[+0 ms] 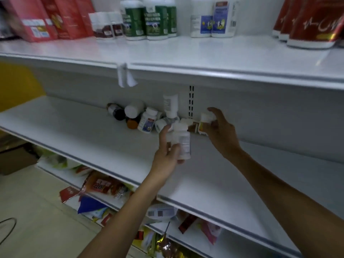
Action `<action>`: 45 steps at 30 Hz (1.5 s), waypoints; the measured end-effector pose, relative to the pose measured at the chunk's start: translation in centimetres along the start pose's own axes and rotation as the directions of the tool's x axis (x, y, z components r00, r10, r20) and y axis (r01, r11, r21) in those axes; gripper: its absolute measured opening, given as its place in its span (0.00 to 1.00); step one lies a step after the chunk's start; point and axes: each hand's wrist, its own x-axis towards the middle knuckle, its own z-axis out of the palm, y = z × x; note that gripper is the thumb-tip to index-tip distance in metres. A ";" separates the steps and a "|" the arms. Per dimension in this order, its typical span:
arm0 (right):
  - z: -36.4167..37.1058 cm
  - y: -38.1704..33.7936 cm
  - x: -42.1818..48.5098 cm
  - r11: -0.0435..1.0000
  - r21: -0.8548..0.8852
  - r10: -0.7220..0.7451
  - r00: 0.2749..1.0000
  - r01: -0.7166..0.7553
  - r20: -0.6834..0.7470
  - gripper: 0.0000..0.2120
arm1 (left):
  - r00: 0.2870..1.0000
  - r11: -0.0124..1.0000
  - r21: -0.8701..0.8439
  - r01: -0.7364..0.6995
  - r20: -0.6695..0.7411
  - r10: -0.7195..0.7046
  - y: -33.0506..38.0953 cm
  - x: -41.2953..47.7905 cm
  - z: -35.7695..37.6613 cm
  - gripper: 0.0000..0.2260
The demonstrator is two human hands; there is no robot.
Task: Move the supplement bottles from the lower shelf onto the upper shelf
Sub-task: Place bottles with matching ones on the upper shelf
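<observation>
A heap of supplement bottles (143, 118) lies against the back wall of the lower shelf (74, 127); most are tipped over, and one white bottle (170, 106) stands upside down. My left hand (165, 151) is shut on a white bottle (183, 144) held just above the shelf, in front of the heap. My right hand (221, 133) grips a small white-capped bottle (204, 121) at the right end of the heap. The upper shelf (186, 56) holds upright green-label bottles (149, 21), blue-label white bottles (214, 17) and small dark bottles (106, 25).
Red boxes (46, 17) stand at the upper shelf's left and red-label tubs (312, 21) at its right. A white price tag (125, 75) hangs from its front rail. Snack packets (104, 187) crowd the shelves below. A cardboard box (16, 159) sits on the floor at left.
</observation>
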 end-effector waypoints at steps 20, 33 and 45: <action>-5.8 -30.3 -18.8 0.870 0.490 -0.286 0.864 0.053 0.414 0.11 | 0.966 0.984 -0.140 -0.109 -0.248 0.072 20.9 -25.5 -13.6 0.09; -9.0 -36.5 -20.6 0.864 0.446 -0.411 0.840 0.234 0.355 0.13 | 0.971 0.963 -0.198 -0.181 -0.193 0.143 27.3 -30.6 -14.7 0.19; 2.0 -38.4 -22.1 0.845 0.465 -0.479 0.762 0.265 0.436 0.21 | 0.840 0.975 0.204 -0.085 -0.511 0.180 21.8 -32.8 -23.8 0.22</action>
